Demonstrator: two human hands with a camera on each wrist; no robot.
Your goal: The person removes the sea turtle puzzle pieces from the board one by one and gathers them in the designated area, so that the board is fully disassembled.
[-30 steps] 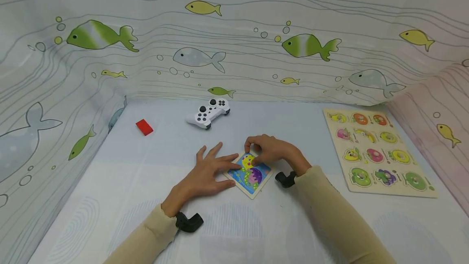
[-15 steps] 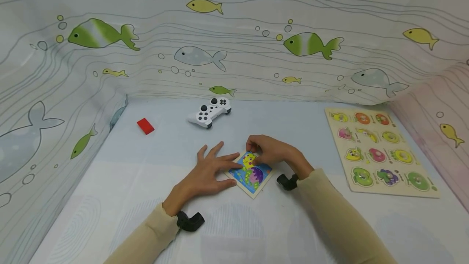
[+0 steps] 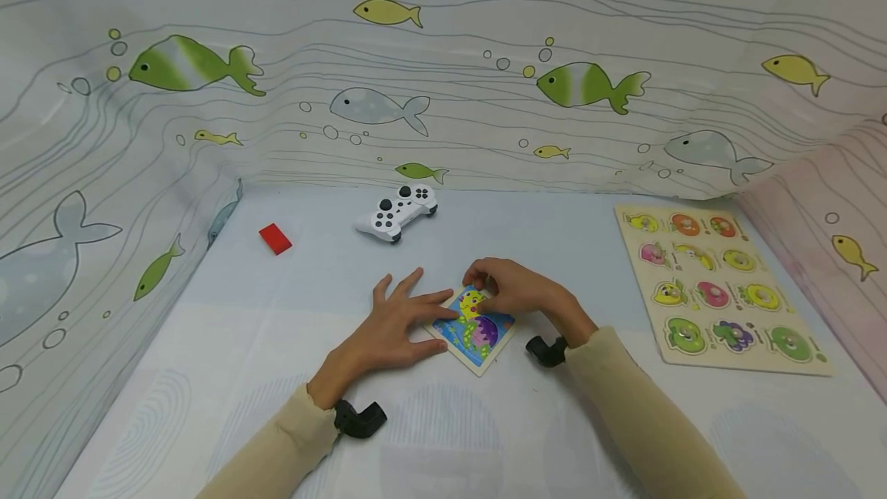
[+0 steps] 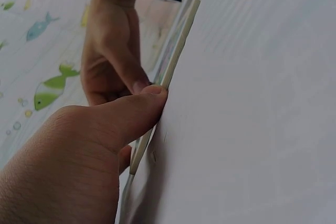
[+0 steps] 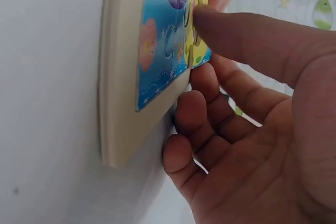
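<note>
A small square jigsaw puzzle [image 3: 480, 341] in a pale wooden frame lies turned cornerwise on the table, showing a yellow chick-like figure and a purple eggshell. My left hand [image 3: 388, 333] is spread, its straight fingers resting on the puzzle's left side; in the left wrist view its thumb [image 4: 149, 98] touches the frame's edge [image 4: 181, 43]. At the far corner my right hand [image 3: 516, 286] pinches a yellow puzzle piece [image 5: 197, 53] between thumb and index finger. The right wrist view shows that piece's edge standing slightly proud of the picture, with the other fingers curled beside the frame.
A white game controller [image 3: 398, 212] lies behind the hands, and a red block [image 3: 275, 239] at the back left. On the right is a wooden fruit puzzle board [image 3: 721, 295]. A fish-print curtain [image 3: 471, 129] walls the table's back and sides.
The right wrist has shifted slightly, with its thumb and fingers still at the puzzle's far corner. The left hand stays in place on the puzzle. The head view has shifted a little.
</note>
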